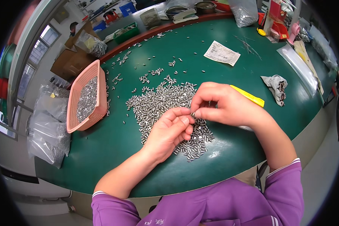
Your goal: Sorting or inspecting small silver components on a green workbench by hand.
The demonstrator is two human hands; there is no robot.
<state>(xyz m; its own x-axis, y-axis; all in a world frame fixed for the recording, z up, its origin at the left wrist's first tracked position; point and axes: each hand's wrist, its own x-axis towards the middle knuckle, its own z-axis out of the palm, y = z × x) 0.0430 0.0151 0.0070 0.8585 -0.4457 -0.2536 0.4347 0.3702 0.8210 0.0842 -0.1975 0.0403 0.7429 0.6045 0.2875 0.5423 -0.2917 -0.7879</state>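
A broad pile of small silvery metal pins [154, 109] lies on the green tabletop, with both my hands over its right part. My left hand [173, 128] is palm up with its fingers curled and its fingertips closed together. Thumb and index finger of my right hand [218, 103] pinch a small metal pin [193, 113] right at the left fingertips. Whether more pins lie inside the curled left fingers is hidden. A yellow utility knife [248, 96] rests just beyond my right hand, which partly covers it.
At the left table edge, a pink plastic basket [101, 92] holds many more pins, beside clear bags of parts [49, 132]. Loose pins scatter toward the far edge. A printed paper slip [222, 53], a crumpled stained cloth [277, 87] and a clear plastic sleeve [299, 67] lie to the right.
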